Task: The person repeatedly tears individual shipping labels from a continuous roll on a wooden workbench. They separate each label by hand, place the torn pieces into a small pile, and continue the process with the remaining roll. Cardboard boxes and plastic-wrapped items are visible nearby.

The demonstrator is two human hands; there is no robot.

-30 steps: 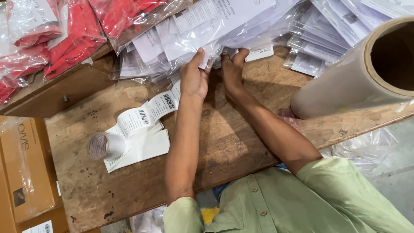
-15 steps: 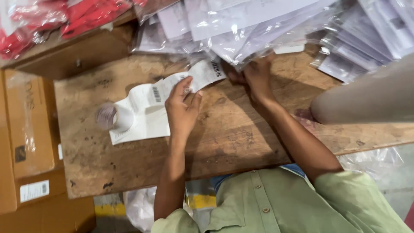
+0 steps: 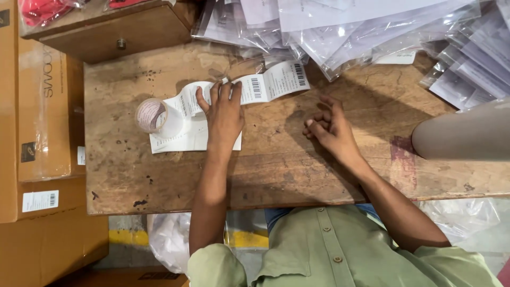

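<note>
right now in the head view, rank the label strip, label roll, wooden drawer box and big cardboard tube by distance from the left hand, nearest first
1. label strip: under the left hand fingers.
2. label roll: just to its left on the table.
3. wooden drawer box: table's far left corner.
4. big cardboard tube: far right, beyond the right hand.

Left hand (image 3: 224,114) flat on white sticker strip (image 3: 265,85), fingers spread. Sticker roll (image 3: 151,115) just beside, on tabletop (image 3: 276,159). Right hand (image 3: 329,130) resting loose, holding nothing. Clear bags w/ paper (image 3: 340,26) piled at back. Cardboard box (image 3: 42,106) at left.
</note>
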